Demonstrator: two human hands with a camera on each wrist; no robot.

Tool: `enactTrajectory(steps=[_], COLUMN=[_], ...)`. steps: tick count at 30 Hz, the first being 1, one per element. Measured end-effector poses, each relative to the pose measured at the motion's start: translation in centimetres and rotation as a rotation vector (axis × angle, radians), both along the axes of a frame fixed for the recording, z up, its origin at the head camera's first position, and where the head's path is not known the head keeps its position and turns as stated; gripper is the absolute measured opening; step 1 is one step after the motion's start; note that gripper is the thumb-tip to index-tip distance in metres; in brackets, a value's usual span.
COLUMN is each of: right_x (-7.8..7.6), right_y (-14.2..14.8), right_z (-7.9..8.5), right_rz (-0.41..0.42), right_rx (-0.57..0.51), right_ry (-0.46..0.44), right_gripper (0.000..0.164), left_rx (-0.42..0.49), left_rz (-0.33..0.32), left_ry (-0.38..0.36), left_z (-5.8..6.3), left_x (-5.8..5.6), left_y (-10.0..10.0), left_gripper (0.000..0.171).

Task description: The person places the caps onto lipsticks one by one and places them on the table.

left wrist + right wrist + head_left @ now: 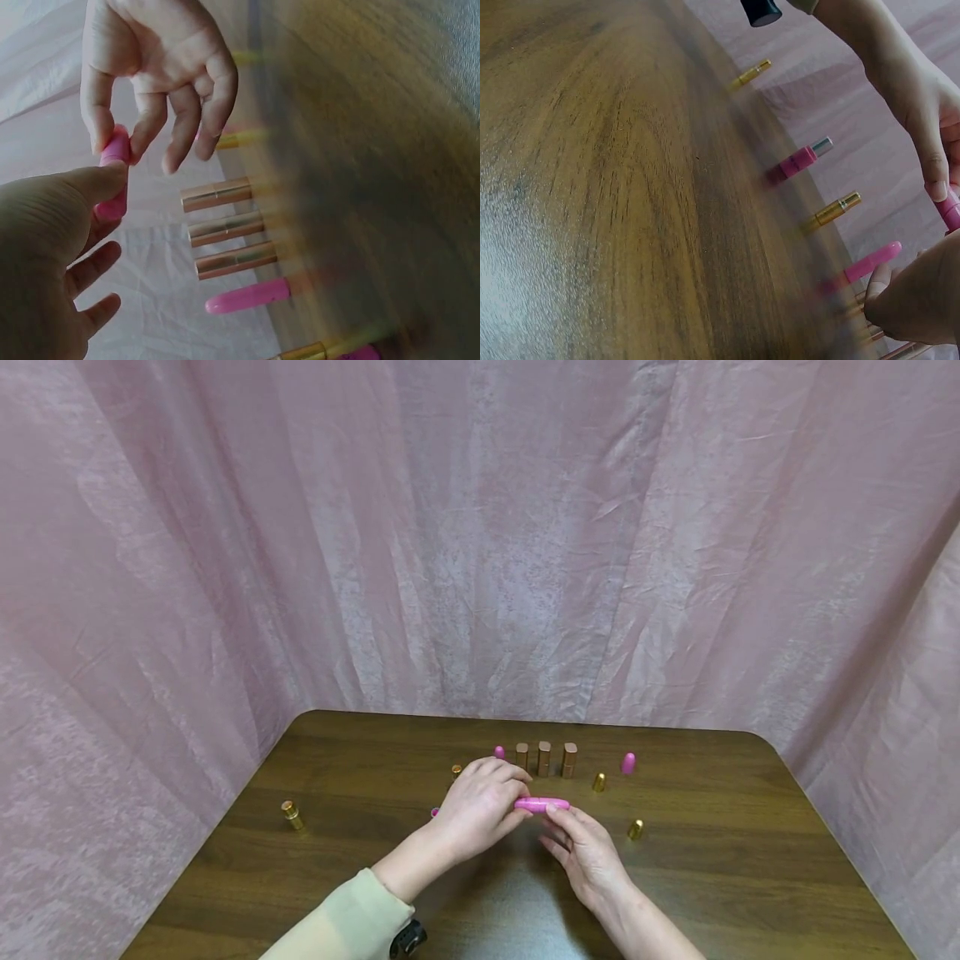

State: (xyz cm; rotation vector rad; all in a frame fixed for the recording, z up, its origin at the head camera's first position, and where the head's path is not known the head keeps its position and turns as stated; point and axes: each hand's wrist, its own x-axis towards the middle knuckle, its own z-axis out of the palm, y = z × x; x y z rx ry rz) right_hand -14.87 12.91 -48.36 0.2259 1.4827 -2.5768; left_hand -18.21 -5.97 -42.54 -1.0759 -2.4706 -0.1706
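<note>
Both hands hold a pink lipstick tube [542,805] lengthwise above the table, one at each end. My left hand [483,802] pinches its left end between thumb and fingers; the other fingers spread in the left wrist view. At the right end, the thumb and forefinger of my right hand [592,860] pinch the tube. Behind the hands stand three rose-gold lipstick tubes [543,758] in a row. A pink lipstick tube [247,296] stands beside them, partly hidden by my left hand in the head view.
An uncapped gold lipstick tube [292,815] stands at the left. Another gold tube [837,208] and an uncapped pink tube [801,160] stand near my left hand. Rightward are two gold caps [599,782] and a pink cap [628,763]. A pink curtain [510,543] hangs behind the table [720,877].
</note>
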Motion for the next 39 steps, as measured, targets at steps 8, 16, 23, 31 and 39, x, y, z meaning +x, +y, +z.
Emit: enactTrajectory(steps=[8,16,23,31,39], right_x=[0.0,-0.2,-1.0,-1.7,-1.9], right_y=[-0.1,0.3,0.6,-0.1,1.4], right_z=[0.2,0.8,2.3,3.9,4.9], right_rz=[-0.003,-0.056,-0.027,-0.002,0.014], right_rx=[0.057,0.440,0.785,0.923,1.007], right_ry=[0.023,0.180,0.472,0.594,0.655], right_gripper=[0.008,0.024,0.015,0.020,0.022], left_rx=[0.035,0.098,0.129,0.230,0.260], left_rz=[0.015,0.101,0.110,0.092,0.189], left_ry=[-0.014,-0.166,-0.258,-0.363,-0.377], left_z=[-0.4,0.0,0.8,1.7,2.5], left_x=[0.2,0.5,0.3,-0.4,-2.6], left_y=[0.0,-0.5,-1.3,-2.2,-5.2], left_gripper=[0.017,0.022,0.027,0.016,0.016])
